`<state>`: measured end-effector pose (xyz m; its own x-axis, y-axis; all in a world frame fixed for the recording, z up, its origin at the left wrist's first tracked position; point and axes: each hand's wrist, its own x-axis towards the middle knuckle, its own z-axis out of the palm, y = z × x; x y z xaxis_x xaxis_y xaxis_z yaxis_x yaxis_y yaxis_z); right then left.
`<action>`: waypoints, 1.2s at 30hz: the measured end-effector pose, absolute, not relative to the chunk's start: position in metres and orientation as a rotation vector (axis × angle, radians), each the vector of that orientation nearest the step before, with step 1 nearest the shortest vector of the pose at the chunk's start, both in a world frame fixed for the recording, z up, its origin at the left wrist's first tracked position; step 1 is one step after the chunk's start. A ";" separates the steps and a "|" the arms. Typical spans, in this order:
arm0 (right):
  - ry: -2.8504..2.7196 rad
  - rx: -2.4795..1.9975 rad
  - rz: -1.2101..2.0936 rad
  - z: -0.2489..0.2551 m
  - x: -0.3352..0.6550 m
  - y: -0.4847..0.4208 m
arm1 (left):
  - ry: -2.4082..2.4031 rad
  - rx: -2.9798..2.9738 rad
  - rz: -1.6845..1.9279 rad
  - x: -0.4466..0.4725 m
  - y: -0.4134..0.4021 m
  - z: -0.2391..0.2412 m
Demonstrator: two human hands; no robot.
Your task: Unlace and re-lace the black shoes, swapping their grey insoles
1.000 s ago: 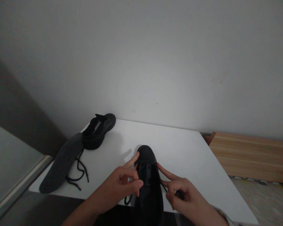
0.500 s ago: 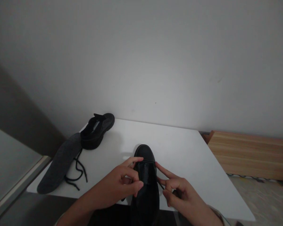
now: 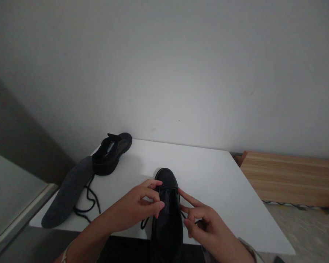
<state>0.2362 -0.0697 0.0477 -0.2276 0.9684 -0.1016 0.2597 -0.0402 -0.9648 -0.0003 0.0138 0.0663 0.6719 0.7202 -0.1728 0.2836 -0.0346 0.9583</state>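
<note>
White table (image 3: 208,171), lower centre: left hand (image 3: 138,209) grip has curled shut on lace (image 3: 144,224); right hand (image 3: 208,231) grip half-open, touching shoe (image 3: 166,233).

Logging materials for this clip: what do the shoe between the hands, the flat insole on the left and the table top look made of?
Shoe: black leather or imitation, smooth with a dull sheen on the toe. Insole: dark grey foam or felt, matte, thin and flat. Table top: white laminate or painted board, smooth and even.

One head-mounted view, forward and downward, close over the white table (image 3: 214,171), toward the grey wall (image 3: 164,73).
</note>
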 end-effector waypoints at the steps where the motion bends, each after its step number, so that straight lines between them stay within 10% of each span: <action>1: -1.550 -1.343 1.309 0.048 0.236 -0.069 | 0.839 1.626 0.419 0.001 0.014 0.066; 36: -1.611 -1.383 1.243 0.048 0.233 -0.069 | 1.107 1.950 0.410 -0.004 -0.002 0.060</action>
<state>0.2328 -0.0688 0.0478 -0.2152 0.9723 -0.0917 0.3355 -0.0145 -0.9419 -0.0035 -0.0017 0.0595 0.5569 0.8226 -0.1144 0.5493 -0.2616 0.7936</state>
